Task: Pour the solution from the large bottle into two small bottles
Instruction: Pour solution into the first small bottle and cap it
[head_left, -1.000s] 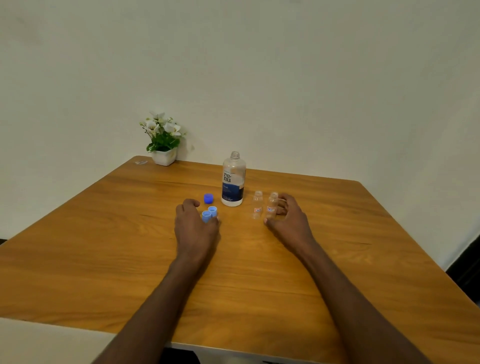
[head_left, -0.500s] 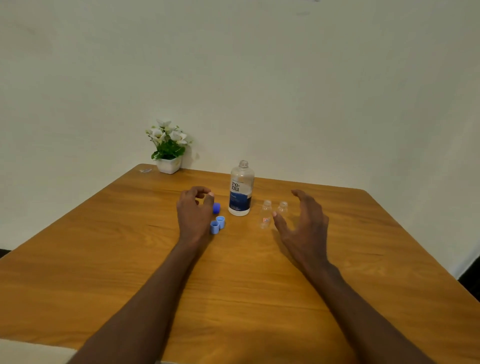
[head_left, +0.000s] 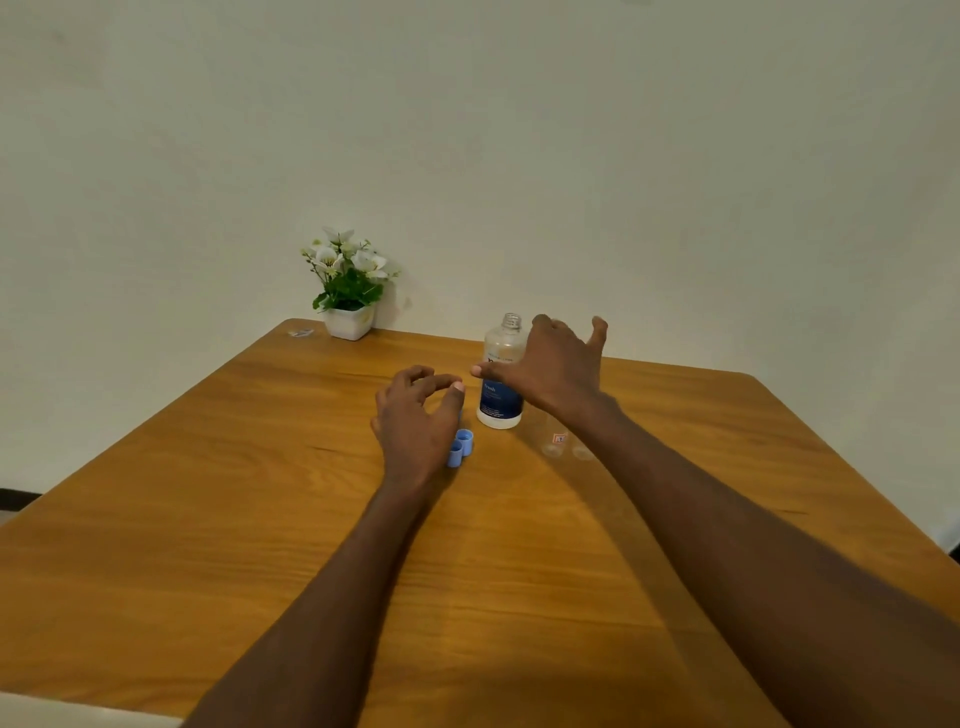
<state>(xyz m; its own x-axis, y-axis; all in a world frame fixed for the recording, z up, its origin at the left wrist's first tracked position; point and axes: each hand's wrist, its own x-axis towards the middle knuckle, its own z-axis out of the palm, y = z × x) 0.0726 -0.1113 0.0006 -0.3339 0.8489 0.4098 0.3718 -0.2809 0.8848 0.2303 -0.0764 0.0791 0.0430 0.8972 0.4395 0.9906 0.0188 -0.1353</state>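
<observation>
The large bottle (head_left: 501, 384) is standing upright w/ no cap on the wooden table (head_left: 208, 519), near the far edge, approx. centre. Its threaded neck is showing bare at the top. The label is dark blue on the lower half; the brand text is mostly hidden behind the right hand, and only a small pale word on the blue part is showing, too blurred to read for sure.

The right hand (head_left: 556, 369) is hovering in front of the bottle's upper half w/ fingers spread and thumb pointing left across the label. It is gripping nothing; whether it's touching the bottle can't be told.

The left hand (head_left: 415, 421) is hovering just left of the bottle, fingers loosely curled, thumb and forefinger apart, holding nothing.

Two small blue caps (head_left: 461, 447) are lying on the table, touching each other, just beside the left hand on its right.

Two small clear bottles (head_left: 558, 441) are standing side by side to the right of the large one, partly hidden under the right forearm; one is showing a small red-orange label, text too small to read.

A white pot of white flowers (head_left: 349, 291) is sitting at the far left corner, w/ a small clear scrap (head_left: 301, 332) beside it.
</observation>
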